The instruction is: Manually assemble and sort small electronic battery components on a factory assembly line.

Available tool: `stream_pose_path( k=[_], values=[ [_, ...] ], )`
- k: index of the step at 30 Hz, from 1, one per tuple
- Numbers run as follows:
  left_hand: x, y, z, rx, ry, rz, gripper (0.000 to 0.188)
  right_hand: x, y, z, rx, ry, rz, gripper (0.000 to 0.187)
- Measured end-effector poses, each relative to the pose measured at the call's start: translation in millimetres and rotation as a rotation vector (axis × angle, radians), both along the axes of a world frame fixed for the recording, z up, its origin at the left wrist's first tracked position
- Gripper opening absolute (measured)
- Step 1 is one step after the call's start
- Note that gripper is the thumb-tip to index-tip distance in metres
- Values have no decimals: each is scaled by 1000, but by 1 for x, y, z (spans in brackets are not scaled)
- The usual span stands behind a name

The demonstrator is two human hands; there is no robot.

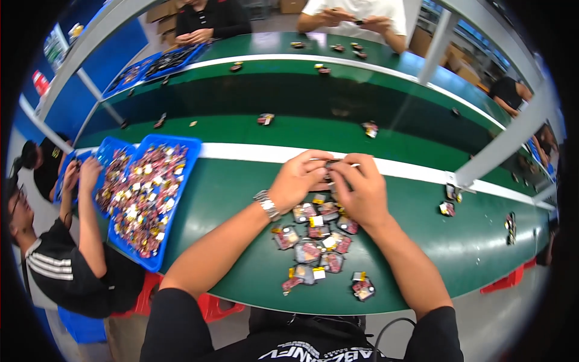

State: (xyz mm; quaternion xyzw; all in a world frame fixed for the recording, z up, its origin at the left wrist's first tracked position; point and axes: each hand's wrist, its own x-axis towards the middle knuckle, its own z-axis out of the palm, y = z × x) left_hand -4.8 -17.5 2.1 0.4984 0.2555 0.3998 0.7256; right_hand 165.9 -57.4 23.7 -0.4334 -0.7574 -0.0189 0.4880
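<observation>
Small dark electronic piece (329,171), right up at my fingertips, caught between my two hands just above the green tabletop (229,187), near the long white strip (241,152). Left hand (295,182) comes in from its left, fingers curled, thumb and fingertips drawn almost together on it. Right hand (363,187) meets it from the other side, thumb and forefinger pinched in, the remaining fingers folded. So neither hand is nearer: the piece sits right where they meet, straight ahead of my chest. Its long axis? Can't call it; my fingers cover most of the body, and only a dark sliver shows.

Just below my hands, towards me, spreads a loose cluster of flat grey-cased modules (307,251) with reddish insides and white and yellow tabs, its top edge close under my right palm. One lone module (363,289) lies nearer my body, apart from that bunch. Well off to the left of my left hand, a blue plastic tray (192,163) heaped with small mixed parts (148,205) slants past my forearm. Out beyond my right hand, a dark module with a white tab (447,209) lies by the strip.
</observation>
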Motion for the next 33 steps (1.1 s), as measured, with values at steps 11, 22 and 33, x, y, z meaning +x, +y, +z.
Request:
stream_pose_path(
  k=[11, 22, 33],
  values=[
    [9, 0, 2, -2, 64, 2, 28, 8, -3, -3, 58, -124, -67, 13],
    [16, -5, 6, 17, 124, 95, 22, 6, -3, -1, 45, -12, -99, 13],
    [19, -6, 1, 181, 260, 215, 18, 13, 5, -6, -485, 399, 152, 14]
  ],
)
